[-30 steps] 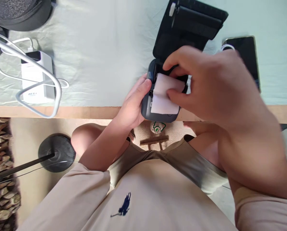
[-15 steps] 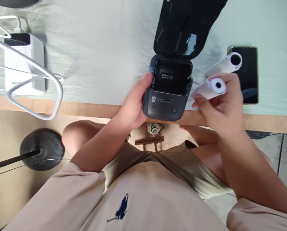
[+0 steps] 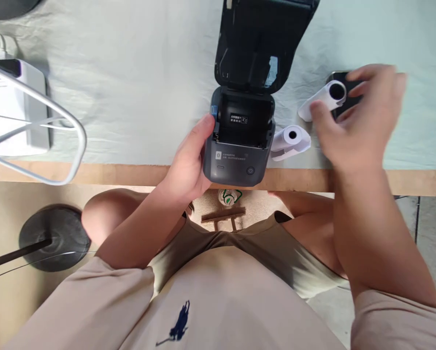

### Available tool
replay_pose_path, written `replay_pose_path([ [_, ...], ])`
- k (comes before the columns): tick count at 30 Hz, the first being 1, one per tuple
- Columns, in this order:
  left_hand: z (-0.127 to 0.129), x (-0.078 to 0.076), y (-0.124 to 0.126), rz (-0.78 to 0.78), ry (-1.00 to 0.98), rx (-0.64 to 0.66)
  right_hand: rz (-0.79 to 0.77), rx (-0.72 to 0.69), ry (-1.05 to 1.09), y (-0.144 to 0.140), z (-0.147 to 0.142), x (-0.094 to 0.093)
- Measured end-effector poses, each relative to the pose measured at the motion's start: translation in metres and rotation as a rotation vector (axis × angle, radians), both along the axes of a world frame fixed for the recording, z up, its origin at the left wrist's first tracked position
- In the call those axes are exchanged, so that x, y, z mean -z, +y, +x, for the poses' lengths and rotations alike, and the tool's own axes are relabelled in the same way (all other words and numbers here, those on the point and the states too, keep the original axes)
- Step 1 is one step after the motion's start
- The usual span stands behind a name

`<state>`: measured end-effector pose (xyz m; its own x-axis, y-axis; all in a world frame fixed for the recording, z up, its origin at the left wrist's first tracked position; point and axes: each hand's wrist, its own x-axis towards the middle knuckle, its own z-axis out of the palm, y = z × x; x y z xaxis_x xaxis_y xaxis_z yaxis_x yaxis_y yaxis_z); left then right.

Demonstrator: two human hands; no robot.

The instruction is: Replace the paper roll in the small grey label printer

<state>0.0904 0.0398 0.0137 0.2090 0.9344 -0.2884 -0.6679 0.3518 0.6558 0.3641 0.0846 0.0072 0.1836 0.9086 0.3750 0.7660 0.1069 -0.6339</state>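
A small dark label printer [image 3: 237, 163] stands at the table's near edge with its lid [image 3: 258, 43] tipped up and its paper bay bare. My left hand [image 3: 189, 167] grips its left side, the thumb along the upper edge. Close by the printer's right side lies a white paper roll [image 3: 287, 141] with a small core hole and a loose end. Farther right is another white roll [image 3: 318, 102] with a wide dark core. Over this one hovers my right hand [image 3: 364, 116], slightly blurred, fingers apart; whether the thumb touches the roll I cannot tell.
Partly covered by my right hand is a dark phone [image 3: 336, 75]. A white power bank [image 3: 31, 112] with a looped white cable [image 3: 80, 146] sits at the left. The table's wooden edge [image 3: 130, 172] runs in front of me, and a round black stand base [image 3: 53, 238] is on the floor.
My right hand has let go of the small-core roll, which now rests beside the printer. That hand has moved up and right to the wide-core roll. The whole view has shifted slightly.
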Motion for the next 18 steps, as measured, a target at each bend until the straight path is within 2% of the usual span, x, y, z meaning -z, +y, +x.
replay_pose_path([
  [3, 0.001, -0.002, 0.0, -0.01, 0.042, -0.021, -0.051, 0.071, -0.079, 0.017, 0.0, 0.015],
  [7, 0.003, -0.003, 0.003, -0.012, 0.019, -0.015, 0.002, -0.024, -0.044, 0.023, -0.002, 0.021],
  [8, 0.003, -0.004, 0.003, -0.024, 0.014, -0.015, 0.037, -0.057, 0.029, 0.022, -0.002, 0.02],
  [10, 0.002, -0.004, 0.004, -0.049, 0.016, -0.035, 0.049, -0.131, 0.323, 0.021, 0.001, 0.017],
  [13, 0.002, -0.005, 0.003, -0.055, 0.025, -0.042, -0.107, -0.231, 0.848, 0.018, 0.007, 0.011],
  [15, 0.002, -0.005, 0.002, -0.055, 0.028, -0.039, -0.163, -0.262, 0.97, 0.016, 0.009, 0.008],
  [18, 0.004, -0.005, 0.002, -0.076, 0.015, -0.059, -0.04, -0.35, 0.884, 0.012, 0.005, 0.002],
])
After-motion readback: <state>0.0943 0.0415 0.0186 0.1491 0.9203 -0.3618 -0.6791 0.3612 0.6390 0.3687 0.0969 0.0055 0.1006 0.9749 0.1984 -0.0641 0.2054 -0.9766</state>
